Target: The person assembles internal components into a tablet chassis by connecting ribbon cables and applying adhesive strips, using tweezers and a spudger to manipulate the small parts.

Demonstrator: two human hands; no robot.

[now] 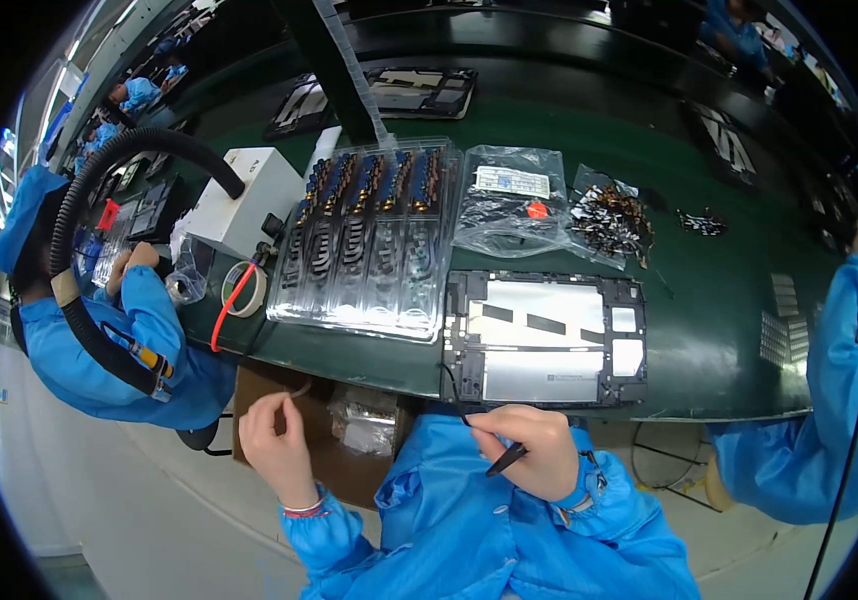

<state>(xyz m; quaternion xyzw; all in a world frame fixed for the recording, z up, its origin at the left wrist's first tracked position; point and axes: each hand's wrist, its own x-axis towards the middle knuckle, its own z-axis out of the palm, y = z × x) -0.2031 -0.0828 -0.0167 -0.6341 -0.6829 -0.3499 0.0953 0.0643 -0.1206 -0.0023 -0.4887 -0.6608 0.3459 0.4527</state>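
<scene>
My right hand (531,452) is closed around black tweezers (508,459), whose thin curved tip points up toward the table edge. Just beyond it, at the front of the green table, lies an open tablet housing (543,374) with a silver battery and a black frame. My left hand (277,450) is raised over a cardboard box below the table edge. Its thumb and forefinger are pinched together by a thin pale strip, too small to make out clearly.
A clear tray (369,318) of small flex parts stands left of the housing. Behind are a plastic bag (511,225) and a pile of small parts (611,218). A white box (246,200) with a black hose, a tape roll (245,290) and the cardboard box (334,465) are leftward. Co-workers sit both sides.
</scene>
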